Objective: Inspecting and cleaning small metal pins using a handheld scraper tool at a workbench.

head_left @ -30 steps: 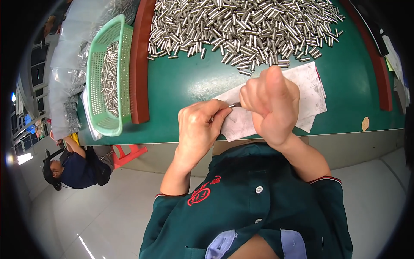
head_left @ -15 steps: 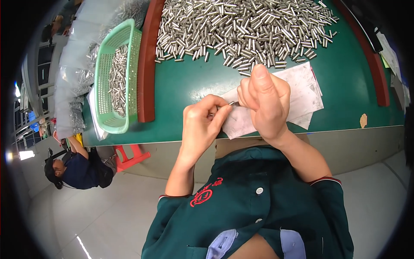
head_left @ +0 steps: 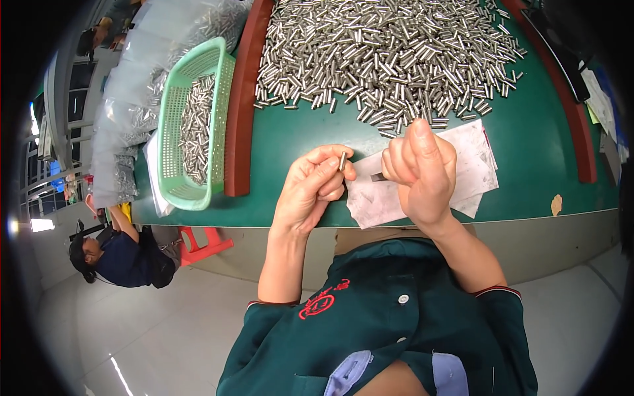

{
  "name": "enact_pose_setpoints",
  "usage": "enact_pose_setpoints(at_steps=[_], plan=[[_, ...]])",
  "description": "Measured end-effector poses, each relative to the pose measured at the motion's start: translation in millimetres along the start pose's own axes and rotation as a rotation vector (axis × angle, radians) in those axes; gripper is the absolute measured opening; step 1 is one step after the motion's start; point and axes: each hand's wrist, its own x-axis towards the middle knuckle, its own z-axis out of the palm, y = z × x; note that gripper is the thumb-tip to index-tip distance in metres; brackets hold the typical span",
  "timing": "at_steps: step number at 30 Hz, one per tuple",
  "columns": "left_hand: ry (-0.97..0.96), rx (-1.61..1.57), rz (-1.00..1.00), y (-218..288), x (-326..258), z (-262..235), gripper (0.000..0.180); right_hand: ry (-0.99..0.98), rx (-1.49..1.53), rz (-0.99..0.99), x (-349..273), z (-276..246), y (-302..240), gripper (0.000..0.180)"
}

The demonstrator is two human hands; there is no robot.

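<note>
Between the thumb and fingers of my left hand [head_left: 312, 187] is a small shiny metal pin [head_left: 342, 161], tilted nearly upright. My right hand [head_left: 424, 173] is closed in a fist with its thumb on top, a short way to the right of the pin. From its left side sticks out the flat grey tip of a thin blade-like tool [head_left: 378, 177]; the fingers hide the rest. Beneath both hands lie smudged white paper sheets [head_left: 370, 201]. A wide heap of similar metal pins [head_left: 389, 59] covers the table beyond my hands.
A green plastic basket [head_left: 166, 125] holding more pins stands left of a red-brown rail [head_left: 240, 132]. Clear bags of pins [head_left: 125, 125] line the far left. Another rail [head_left: 574, 125] bounds the right side. A person [head_left: 132, 261] works at the left beside a red stool [head_left: 201, 244].
My left hand has drawn away from the right and turned, so the pin now points up. The blade-like tip shows more plainly. The whole view has shifted slightly.
</note>
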Motion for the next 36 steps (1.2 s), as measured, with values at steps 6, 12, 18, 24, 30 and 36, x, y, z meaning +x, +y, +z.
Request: enact_pose_setpoints(at_steps=[6,12,18,24,30,36], plan=[[0.071,0.033,-0.045,4,2,4,0.023,0.016,-0.012,0.003,1,0,0,0.042],[0.056,0.052,-0.046,6,3,4,0.026,0.008,-0.012,-0.002,2,0,-1,0.041],[0.045,0.046,0.038,16,13,-5,0.034,0.001,0.000,-0.001,1,-2,0,0.041],[0.433,1.276,0.475,25,48,1,0.018,0.025,-0.008,0.010,-1,0,-1,0.042],[0.503,1.495,0.512,19,48,7,0.011,0.024,-0.066,-0.011,-1,0,-1,0.041],[0.223,1.276,0.245,-1,0,23,0.006,0.037,-0.048,0.001,2,-4,-1,0.042]])
